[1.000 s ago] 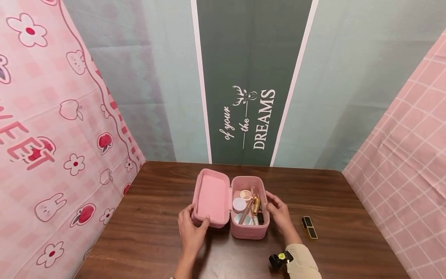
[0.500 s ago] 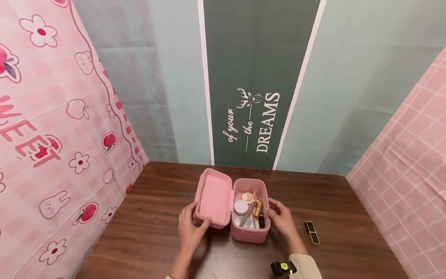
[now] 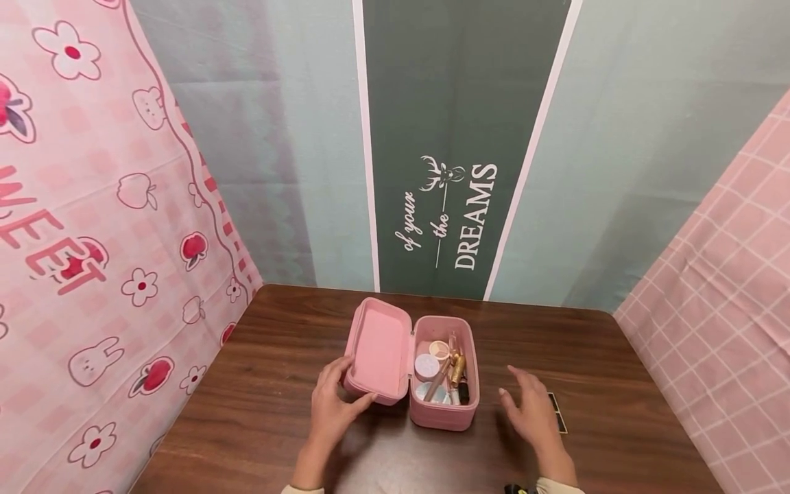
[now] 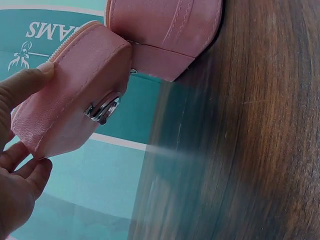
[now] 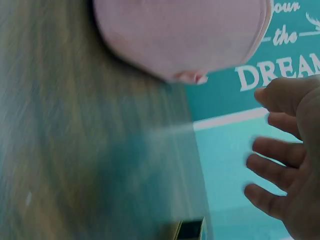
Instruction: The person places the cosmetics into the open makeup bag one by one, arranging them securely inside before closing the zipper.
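Note:
A pink cosmetic case stands on the table with its lid folded open to the left. Inside lie a round white jar, a small round palette, gold tubes and other cosmetics. My left hand holds the lid's near left corner, thumb on the rim and fingers beneath; the left wrist view shows that grip on the lid and its metal handle. My right hand is apart from the case, fingers spread and holding nothing. It partly hides a black-and-gold lipstick lying on the table.
The brown wooden table ends at the back against a green and teal curtain. Pink patterned cloth hangs along the left side, and pink checked cloth along the right.
My right hand has let go of the case's right side and moved right, over toward the lipstick. The left hand stays on the lid, its thumb slightly shifted.

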### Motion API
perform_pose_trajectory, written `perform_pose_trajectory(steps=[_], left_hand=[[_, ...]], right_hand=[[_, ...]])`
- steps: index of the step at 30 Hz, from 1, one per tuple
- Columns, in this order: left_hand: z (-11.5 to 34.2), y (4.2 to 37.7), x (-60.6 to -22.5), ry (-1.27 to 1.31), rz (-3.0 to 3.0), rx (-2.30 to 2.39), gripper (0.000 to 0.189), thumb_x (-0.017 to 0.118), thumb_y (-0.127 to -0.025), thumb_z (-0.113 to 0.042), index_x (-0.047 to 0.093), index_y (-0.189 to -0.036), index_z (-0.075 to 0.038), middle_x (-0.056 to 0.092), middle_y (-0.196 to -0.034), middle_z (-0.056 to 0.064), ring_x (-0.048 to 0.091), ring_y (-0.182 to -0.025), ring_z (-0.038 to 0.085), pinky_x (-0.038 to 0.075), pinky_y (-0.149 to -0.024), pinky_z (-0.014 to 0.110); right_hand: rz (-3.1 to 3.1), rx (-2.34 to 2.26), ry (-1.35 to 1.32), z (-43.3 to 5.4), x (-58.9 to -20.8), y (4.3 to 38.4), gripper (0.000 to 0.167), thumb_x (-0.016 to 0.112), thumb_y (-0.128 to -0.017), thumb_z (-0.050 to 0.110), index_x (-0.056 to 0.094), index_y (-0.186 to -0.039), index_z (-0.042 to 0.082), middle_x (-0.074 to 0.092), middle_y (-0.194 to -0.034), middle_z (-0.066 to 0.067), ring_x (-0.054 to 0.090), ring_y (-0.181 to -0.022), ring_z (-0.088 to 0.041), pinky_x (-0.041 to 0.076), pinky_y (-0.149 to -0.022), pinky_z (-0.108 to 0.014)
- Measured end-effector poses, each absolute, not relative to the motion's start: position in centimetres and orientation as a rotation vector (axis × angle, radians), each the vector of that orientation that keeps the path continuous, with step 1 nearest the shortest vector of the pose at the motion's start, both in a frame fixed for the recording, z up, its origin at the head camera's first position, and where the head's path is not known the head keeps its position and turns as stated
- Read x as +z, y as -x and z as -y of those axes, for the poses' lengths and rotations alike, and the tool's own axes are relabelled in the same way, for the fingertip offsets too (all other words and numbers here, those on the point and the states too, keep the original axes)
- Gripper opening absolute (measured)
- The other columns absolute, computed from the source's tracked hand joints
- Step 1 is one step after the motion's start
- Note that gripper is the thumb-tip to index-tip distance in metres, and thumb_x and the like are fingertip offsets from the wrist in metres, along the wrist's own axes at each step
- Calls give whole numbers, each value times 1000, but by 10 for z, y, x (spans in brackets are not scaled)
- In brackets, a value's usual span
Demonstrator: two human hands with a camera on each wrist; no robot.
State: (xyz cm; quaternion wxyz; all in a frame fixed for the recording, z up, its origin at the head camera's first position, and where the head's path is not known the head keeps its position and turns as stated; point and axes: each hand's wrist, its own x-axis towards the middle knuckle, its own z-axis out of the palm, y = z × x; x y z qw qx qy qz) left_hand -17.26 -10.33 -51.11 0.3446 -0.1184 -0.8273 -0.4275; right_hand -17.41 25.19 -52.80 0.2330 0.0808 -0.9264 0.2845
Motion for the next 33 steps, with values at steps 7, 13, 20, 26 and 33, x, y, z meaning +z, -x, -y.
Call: perform_pose_trajectory(steps=[7, 13, 20, 26, 33], left_hand=[[103, 173, -512, 294, 2135, -1104, 75, 93, -45, -16, 61, -111, -1, 60, -109, 9, 57, -97, 21, 43, -80, 22], [102, 173, -511, 266, 2133, -1108, 82, 93, -45, -17, 58, -117, 0, 59, -109, 9, 57, -92, 18, 43, -79, 23], [101, 172, -510, 247, 2140, -1128, 83, 93, -47, -19, 57, -119, 0, 59, -109, 9, 57, -94, 18, 43, -79, 26], [101, 171, -510, 253, 2134, -1135, 83, 93, -47, -17, 57, -119, 1, 59, -108, 9, 56, -89, 17, 45, -74, 29], [102, 171, -511, 258, 2128, -1146, 82, 93, -46, -17, 57, -118, 1, 59, -107, 10, 56, -86, 16, 45, -71, 28]], right_hand=[[2587, 766, -82, -276, -538, 162, 66, 76, -69, 8, 45, -126, -6, 42, -125, -32, 38, -108, -54, 32, -79, -67], [2593, 807, 23, -289, -544, 156, 68, 76, -70, 8, 43, -127, -6, 39, -127, -34, 35, -109, -55, 30, -82, -67], [2533, 902, 104, -299, -553, 152, 69, 76, -66, 3, 43, -126, -10, 39, -124, -38, 36, -110, -54, 29, -86, -65], [2487, 1049, 256, -302, -560, 150, 72, 75, -69, 3, 39, -130, -11, 41, -121, -38, 39, -110, -50, 30, -89, -59], [2489, 1212, 486, -306, -566, 146, 79, 74, -73, 7, 30, -136, -10, 35, -129, -36, 37, -115, -49, 28, -92, -58]])
